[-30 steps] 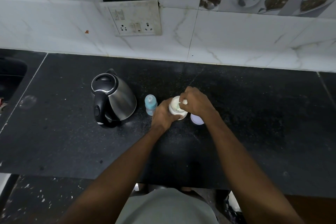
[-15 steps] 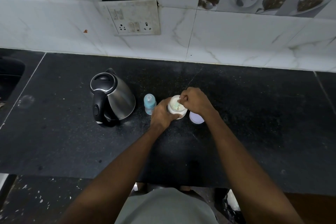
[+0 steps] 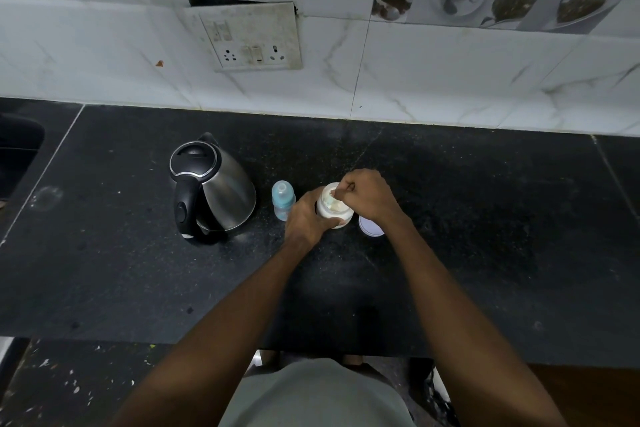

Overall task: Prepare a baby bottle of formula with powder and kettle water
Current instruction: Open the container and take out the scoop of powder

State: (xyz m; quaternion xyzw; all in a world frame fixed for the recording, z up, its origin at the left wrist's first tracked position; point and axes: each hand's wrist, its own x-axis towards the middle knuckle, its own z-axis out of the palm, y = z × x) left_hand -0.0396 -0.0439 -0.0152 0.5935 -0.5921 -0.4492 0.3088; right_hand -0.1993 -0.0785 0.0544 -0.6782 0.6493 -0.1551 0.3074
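Observation:
An open white powder jar (image 3: 333, 209) stands on the black counter (image 3: 467, 218). My left hand (image 3: 306, 218) wraps around its left side. My right hand (image 3: 367, 196) is over the jar's mouth, fingers pinched on a small pale scoop (image 3: 333, 193) that dips into the powder. The jar's round white lid (image 3: 371, 229) lies on the counter just right of the jar, partly under my right wrist. A small blue baby bottle (image 3: 283, 199) stands upright to the left of the jar, with its teat on. A steel kettle (image 3: 211, 187) with a black handle and closed lid stands further left.
A white tiled wall with a switch and socket plate (image 3: 251, 36) rises behind the counter. A dark sink recess (image 3: 17, 149) sits at the far left. The counter's front edge runs across the bottom of the view.
My right hand has shifted slightly over the jar mouth with the scoop. My left hand still holds the jar; bottle and kettle have not moved.

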